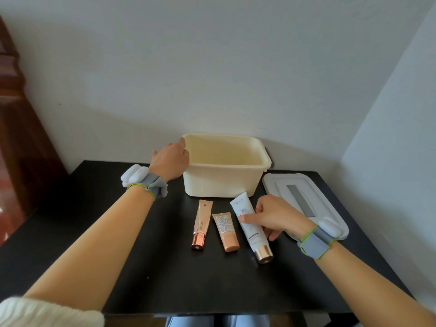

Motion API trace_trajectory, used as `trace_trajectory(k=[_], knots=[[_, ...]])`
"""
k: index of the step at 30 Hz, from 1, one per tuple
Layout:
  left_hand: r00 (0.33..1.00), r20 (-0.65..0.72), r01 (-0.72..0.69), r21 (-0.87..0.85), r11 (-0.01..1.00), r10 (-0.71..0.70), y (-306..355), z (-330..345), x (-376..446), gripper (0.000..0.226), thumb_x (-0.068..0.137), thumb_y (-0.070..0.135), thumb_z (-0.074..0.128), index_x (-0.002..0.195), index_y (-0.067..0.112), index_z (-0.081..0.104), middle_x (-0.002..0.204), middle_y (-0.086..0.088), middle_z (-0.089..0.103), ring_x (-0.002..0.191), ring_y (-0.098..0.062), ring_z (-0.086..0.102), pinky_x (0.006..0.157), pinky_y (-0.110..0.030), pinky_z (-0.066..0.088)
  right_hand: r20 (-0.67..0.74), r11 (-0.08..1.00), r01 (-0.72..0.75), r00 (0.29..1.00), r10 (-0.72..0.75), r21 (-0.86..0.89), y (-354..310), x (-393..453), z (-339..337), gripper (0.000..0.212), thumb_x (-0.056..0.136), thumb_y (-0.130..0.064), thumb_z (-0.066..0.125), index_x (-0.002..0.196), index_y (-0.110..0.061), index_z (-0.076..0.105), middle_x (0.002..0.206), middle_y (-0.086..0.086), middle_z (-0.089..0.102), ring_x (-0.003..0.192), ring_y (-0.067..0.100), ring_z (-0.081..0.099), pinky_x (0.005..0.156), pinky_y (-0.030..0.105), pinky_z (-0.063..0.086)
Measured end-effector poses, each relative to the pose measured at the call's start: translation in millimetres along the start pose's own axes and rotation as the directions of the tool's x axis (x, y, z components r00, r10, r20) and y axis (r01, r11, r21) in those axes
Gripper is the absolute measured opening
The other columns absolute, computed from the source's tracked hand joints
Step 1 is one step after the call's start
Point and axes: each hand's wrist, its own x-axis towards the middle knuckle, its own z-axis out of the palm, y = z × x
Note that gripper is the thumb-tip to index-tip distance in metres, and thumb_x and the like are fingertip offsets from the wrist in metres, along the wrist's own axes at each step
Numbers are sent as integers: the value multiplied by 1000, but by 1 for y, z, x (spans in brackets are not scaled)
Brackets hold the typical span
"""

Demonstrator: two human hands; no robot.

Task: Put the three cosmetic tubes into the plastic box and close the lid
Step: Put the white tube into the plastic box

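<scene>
A cream plastic box [207, 182] stands open and empty at the back of the black table. My left hand [170, 161] grips its left rim. Three tubes lie in a row in front of the box: a rose-gold-capped pink tube [201, 223], a short peach tube [225, 231], and a long white tube [247, 223] with a gold cap. My right hand [276, 215] wraps around the white tube's middle, thumb on top; the tube still rests on the table. The grey-white lid [304, 199] lies flat to the right of the box.
The black table [118, 244] sits in a corner, with white walls behind and to the right. Dark wooden furniture [21, 142] stands at the left. Both wrists wear grey bands with white devices. The table's front edge is close to my body.
</scene>
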Motion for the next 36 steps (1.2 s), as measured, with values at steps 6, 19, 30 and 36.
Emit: trace_trajectory(k=[6,19,30,36], knots=[[1000,2,-1,-16,1000,1,1,0,-2,38,99,15,27,133,5,40,114,-25,60,106,-41,55,102,-53,40,23,997,7,1000,-8,78,-1,-6,-6,42,81,-46,81,93,-15,56,101,6,68,87,20,71,56,28,61],[1000,5,-16,-13,1000,16,1,-2,-2,37,99,14,29,132,4,41,115,-24,61,106,-40,56,100,-48,42,132,879,240,939,-318,412,-17,-19,-52,48,71,-45,86,108,-18,72,94,-1,82,89,14,78,64,23,61],[1000,11,-24,13,1000,24,-2,-3,-2,42,100,15,28,140,6,37,119,-23,60,110,-39,55,101,-48,41,-211,662,454,885,-416,597,-55,-5,-86,43,76,-40,79,111,-16,74,96,2,79,87,16,74,80,36,62],[1000,10,-29,0,1000,29,0,-3,-2,40,99,15,28,137,6,40,119,-22,60,110,-38,55,101,-49,41,-445,544,652,759,-476,528,-75,6,-93,20,91,-25,76,110,-23,73,94,1,81,91,17,77,80,31,62]])
